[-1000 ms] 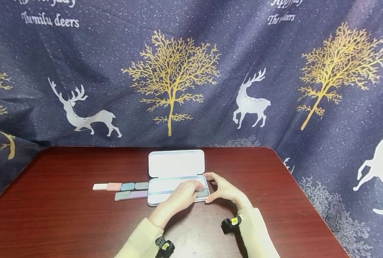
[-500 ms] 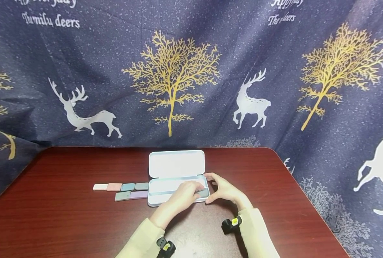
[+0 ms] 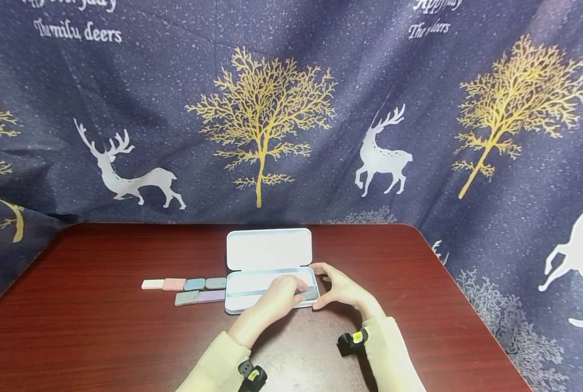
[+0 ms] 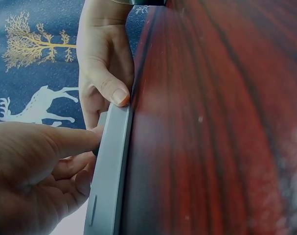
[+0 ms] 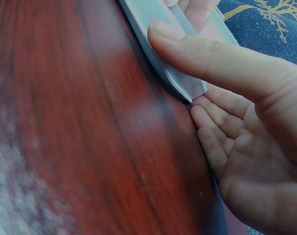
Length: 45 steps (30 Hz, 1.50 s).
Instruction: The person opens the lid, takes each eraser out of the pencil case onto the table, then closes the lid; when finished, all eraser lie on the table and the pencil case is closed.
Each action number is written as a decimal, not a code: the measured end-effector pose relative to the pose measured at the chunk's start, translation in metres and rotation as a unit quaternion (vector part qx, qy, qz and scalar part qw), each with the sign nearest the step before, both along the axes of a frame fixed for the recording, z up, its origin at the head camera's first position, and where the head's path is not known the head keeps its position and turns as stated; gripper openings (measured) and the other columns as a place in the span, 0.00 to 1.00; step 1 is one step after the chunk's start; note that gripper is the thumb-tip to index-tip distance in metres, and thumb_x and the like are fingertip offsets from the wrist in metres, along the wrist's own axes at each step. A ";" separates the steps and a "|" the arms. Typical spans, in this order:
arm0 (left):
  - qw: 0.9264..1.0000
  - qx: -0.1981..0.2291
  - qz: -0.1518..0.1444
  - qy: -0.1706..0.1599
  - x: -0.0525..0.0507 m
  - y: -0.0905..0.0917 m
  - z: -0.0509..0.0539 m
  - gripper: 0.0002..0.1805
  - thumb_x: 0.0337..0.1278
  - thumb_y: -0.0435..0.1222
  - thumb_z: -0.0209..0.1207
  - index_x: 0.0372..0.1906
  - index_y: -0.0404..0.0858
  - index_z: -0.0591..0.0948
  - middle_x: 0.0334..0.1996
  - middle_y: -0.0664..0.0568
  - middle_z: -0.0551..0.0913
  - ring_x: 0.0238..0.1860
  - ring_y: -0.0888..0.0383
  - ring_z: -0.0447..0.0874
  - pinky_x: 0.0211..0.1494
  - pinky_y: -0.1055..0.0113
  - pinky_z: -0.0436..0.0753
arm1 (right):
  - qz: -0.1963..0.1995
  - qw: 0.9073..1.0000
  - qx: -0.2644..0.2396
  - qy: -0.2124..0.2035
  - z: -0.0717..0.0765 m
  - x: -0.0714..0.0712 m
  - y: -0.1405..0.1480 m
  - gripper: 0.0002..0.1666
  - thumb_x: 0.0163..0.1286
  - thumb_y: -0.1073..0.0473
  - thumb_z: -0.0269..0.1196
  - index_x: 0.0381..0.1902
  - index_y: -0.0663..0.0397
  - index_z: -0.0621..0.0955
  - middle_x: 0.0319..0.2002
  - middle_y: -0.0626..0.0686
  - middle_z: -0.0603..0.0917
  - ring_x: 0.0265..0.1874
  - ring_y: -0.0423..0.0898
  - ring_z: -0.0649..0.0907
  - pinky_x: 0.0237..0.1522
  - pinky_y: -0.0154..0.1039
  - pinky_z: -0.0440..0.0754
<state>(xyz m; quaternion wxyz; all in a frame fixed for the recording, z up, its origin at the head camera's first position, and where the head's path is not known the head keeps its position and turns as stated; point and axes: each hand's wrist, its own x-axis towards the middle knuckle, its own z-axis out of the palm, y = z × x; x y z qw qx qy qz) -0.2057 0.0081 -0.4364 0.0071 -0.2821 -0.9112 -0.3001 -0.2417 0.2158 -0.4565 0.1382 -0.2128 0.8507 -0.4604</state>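
Observation:
A shallow white hinged box (image 3: 244, 283) lies on the table, its lid (image 3: 269, 249) raised at the back and a bar dividing it lengthwise. My left hand (image 3: 278, 296) reaches inside, thumb and fingers pinching a flat grey-green block (image 3: 311, 294) at the right end of the front compartment. In the left wrist view the left hand (image 4: 35, 176) partly hides this block. My right hand (image 3: 342, 288) holds the box's right end, thumb at the front corner and fingers at the back. The right wrist view shows the right thumb (image 5: 202, 54) pressing the box's rim.
Left of the box, two rows of flat blocks lie end to end: white (image 3: 152, 284), pink (image 3: 174, 284), blue (image 3: 194, 284) and grey (image 3: 216, 283) behind, green (image 3: 186, 298) and purple (image 3: 211, 295) in front. A patterned curtain (image 3: 301, 163) hangs behind the reddish-brown table (image 3: 100, 326).
The grey-green block under my left fingers looks slightly tilted now, and those fingers have shifted a little. The right hand and the box stay where they were.

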 end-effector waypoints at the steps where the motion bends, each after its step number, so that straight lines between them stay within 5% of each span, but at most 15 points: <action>1: 1.000 0.000 0.000 0.000 0.000 0.000 0.000 0.10 0.55 0.32 0.65 0.42 0.34 0.87 0.42 0.47 0.88 0.49 0.51 0.85 0.56 0.59 0.81 | 0.000 1.000 0.001 0.000 0.000 0.000 0.000 0.55 0.39 0.62 0.79 0.67 0.61 0.68 0.64 0.61 0.73 0.63 0.61 0.70 0.66 0.59 0.66; 23: 1.000 0.015 0.008 0.016 0.001 -0.001 -0.002 0.07 0.54 0.30 0.63 0.39 0.36 0.86 0.39 0.49 0.88 0.48 0.52 0.85 0.54 0.60 0.81 | 0.000 1.000 -0.008 -0.011 0.000 0.001 0.001 0.56 0.38 0.61 0.79 0.67 0.60 0.68 0.65 0.59 0.73 0.64 0.60 0.70 0.67 0.57 0.65; 29: 0.999 0.037 0.010 -0.005 0.000 -0.005 0.002 0.09 0.52 0.29 0.62 0.39 0.36 0.86 0.37 0.48 0.88 0.33 0.58 0.82 0.41 0.65 0.81 | -0.003 1.000 -0.011 -0.008 0.001 0.002 0.000 0.55 0.38 0.61 0.80 0.66 0.60 0.68 0.63 0.59 0.74 0.63 0.58 0.71 0.66 0.55 0.65; 33: 0.998 0.054 0.008 -0.011 -0.004 -0.011 0.004 0.09 0.50 0.29 0.62 0.38 0.36 0.86 0.34 0.48 0.87 0.30 0.60 0.79 0.36 0.68 0.79 | -0.004 1.000 -0.006 -0.001 0.000 0.001 -0.001 0.54 0.38 0.61 0.80 0.66 0.60 0.69 0.63 0.59 0.75 0.62 0.58 0.71 0.66 0.54 0.66; 45: 0.997 0.069 -0.017 -0.022 -0.008 -0.049 0.011 0.09 0.52 0.29 0.62 0.39 0.39 0.85 0.39 0.52 0.87 0.38 0.57 0.82 0.44 0.64 0.81 | -0.002 1.000 -0.002 0.004 -0.001 0.001 -0.002 0.54 0.38 0.62 0.80 0.65 0.61 0.69 0.62 0.61 0.75 0.63 0.59 0.72 0.67 0.55 0.65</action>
